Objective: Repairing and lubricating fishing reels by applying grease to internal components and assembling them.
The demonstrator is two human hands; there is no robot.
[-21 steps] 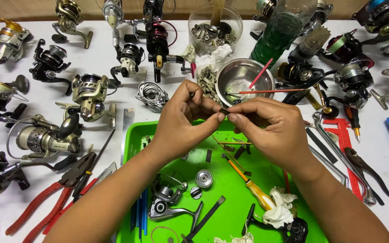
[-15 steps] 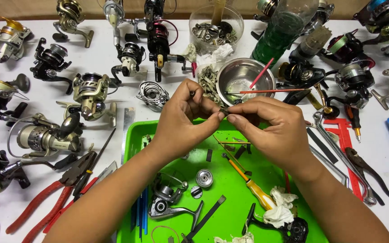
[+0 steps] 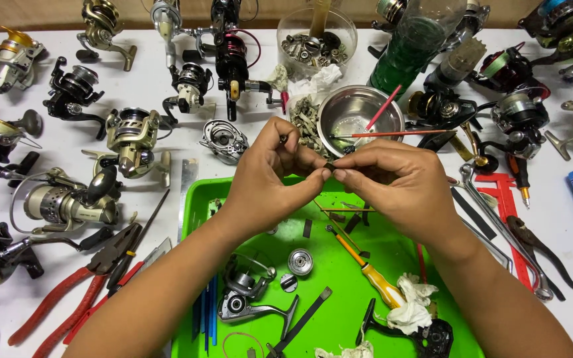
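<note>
on the table (image 3: 167, 152): tray (image 3: 339, 278) in front, bowl (image 3: 356, 116) behind it, pliers (image 3: 67, 298) left, reels (image 3: 130, 136) all around.

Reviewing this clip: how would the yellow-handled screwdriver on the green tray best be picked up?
Take the yellow-handled screwdriver by its thick yellow handle, coming from above. It lies flat on the green plastic tray, handle toward the near edge; the crumpled white tissue crowds its butt end, so a grip at mid-handle looks easiest.

Small dark part (image 3: 328, 166) between fingertips
</note>
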